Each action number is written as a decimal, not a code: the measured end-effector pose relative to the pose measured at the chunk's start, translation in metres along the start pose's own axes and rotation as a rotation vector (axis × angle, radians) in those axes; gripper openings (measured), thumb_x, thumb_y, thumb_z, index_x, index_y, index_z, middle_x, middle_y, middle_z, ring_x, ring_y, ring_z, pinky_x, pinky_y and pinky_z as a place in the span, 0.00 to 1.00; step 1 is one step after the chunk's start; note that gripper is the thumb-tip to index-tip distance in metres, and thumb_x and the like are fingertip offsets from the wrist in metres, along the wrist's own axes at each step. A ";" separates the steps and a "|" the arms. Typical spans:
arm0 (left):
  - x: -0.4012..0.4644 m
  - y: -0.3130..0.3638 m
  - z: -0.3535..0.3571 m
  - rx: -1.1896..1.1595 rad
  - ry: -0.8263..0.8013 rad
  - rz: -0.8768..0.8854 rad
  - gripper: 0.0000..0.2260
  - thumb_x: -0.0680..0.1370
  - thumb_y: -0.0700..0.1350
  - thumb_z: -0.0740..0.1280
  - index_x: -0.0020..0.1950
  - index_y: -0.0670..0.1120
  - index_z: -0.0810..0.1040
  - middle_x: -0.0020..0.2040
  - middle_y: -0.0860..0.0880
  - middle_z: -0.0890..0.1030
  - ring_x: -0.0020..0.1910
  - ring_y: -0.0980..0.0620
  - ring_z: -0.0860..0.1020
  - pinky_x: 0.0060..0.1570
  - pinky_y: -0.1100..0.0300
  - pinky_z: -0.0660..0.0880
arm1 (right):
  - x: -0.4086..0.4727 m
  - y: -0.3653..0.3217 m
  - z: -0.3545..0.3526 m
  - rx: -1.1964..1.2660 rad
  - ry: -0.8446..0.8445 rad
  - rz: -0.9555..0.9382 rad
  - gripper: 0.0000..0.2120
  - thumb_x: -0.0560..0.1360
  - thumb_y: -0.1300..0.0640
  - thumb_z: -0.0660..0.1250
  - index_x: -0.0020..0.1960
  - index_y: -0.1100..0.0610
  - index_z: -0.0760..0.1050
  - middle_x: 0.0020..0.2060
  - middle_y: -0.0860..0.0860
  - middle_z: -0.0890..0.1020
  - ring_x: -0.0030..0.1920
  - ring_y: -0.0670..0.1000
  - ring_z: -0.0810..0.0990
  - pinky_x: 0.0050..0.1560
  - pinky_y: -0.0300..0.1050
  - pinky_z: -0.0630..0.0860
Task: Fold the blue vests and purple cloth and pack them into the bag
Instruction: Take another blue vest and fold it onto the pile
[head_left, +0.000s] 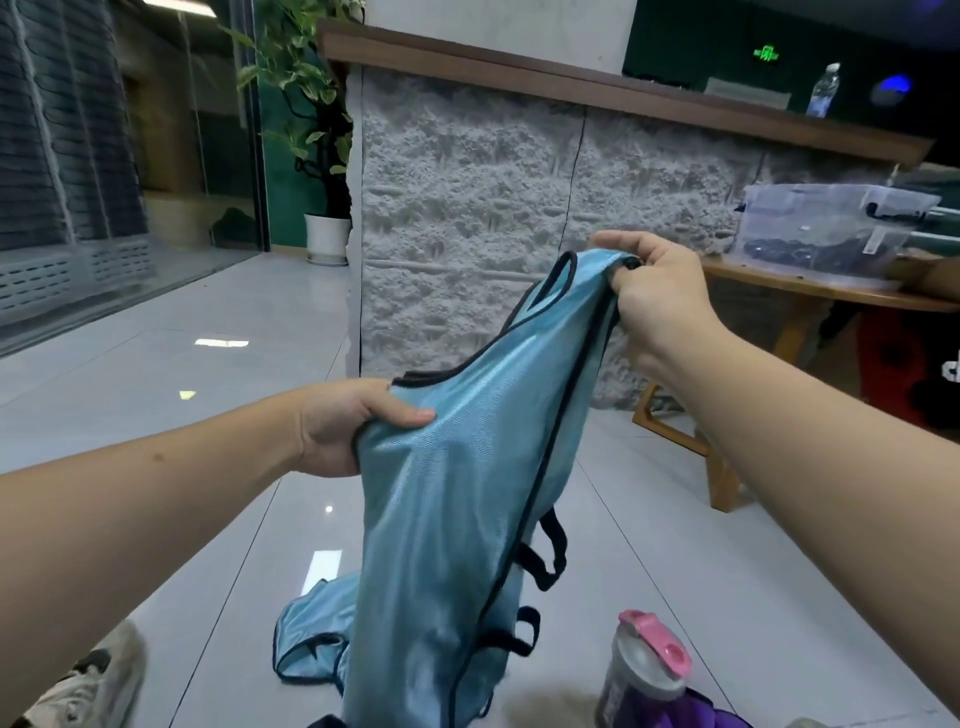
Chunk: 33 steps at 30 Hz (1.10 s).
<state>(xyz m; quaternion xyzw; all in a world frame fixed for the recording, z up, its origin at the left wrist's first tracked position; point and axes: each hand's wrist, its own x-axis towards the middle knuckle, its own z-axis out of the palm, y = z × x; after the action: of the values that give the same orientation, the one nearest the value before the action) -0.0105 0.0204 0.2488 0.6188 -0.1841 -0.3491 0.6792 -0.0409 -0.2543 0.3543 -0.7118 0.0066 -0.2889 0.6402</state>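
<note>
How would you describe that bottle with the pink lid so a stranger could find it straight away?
Start at the blue vest that both hands hold up in the middle, and follow it down to the pale tiled floor. Just right of its hanging hem stands the bottle, beside some purple cloth. Its pink flip lid sets it apart from the clear water bottle on the far counter.

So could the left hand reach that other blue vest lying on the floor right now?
Probably not yet. The left hand grips the held blue vest, which hangs in front of the second vest on the floor. It would have to let go first.
</note>
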 end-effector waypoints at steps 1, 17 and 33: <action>-0.001 0.001 -0.001 -0.004 -0.016 0.000 0.32 0.57 0.43 0.86 0.60 0.40 0.86 0.59 0.41 0.85 0.52 0.44 0.85 0.58 0.52 0.82 | 0.001 0.000 -0.001 0.005 0.000 -0.003 0.19 0.82 0.73 0.58 0.53 0.54 0.83 0.52 0.57 0.86 0.45 0.52 0.83 0.43 0.44 0.84; 0.015 0.002 0.024 1.143 0.368 0.521 0.13 0.75 0.47 0.79 0.49 0.65 0.80 0.45 0.57 0.82 0.45 0.54 0.80 0.54 0.50 0.78 | -0.005 0.004 -0.003 0.057 -0.024 0.027 0.20 0.82 0.75 0.57 0.54 0.56 0.82 0.49 0.58 0.86 0.42 0.53 0.86 0.38 0.45 0.85; 0.015 -0.007 0.021 1.137 0.432 0.458 0.19 0.75 0.43 0.78 0.50 0.57 0.69 0.43 0.54 0.77 0.34 0.57 0.75 0.42 0.57 0.77 | -0.004 0.004 -0.003 0.133 -0.030 0.024 0.16 0.81 0.74 0.62 0.53 0.57 0.82 0.46 0.59 0.87 0.37 0.52 0.86 0.34 0.44 0.82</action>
<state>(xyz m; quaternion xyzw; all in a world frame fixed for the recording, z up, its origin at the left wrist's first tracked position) -0.0166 -0.0053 0.2427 0.8831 -0.3271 0.0888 0.3245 -0.0443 -0.2560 0.3491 -0.6718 -0.0135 -0.2701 0.6896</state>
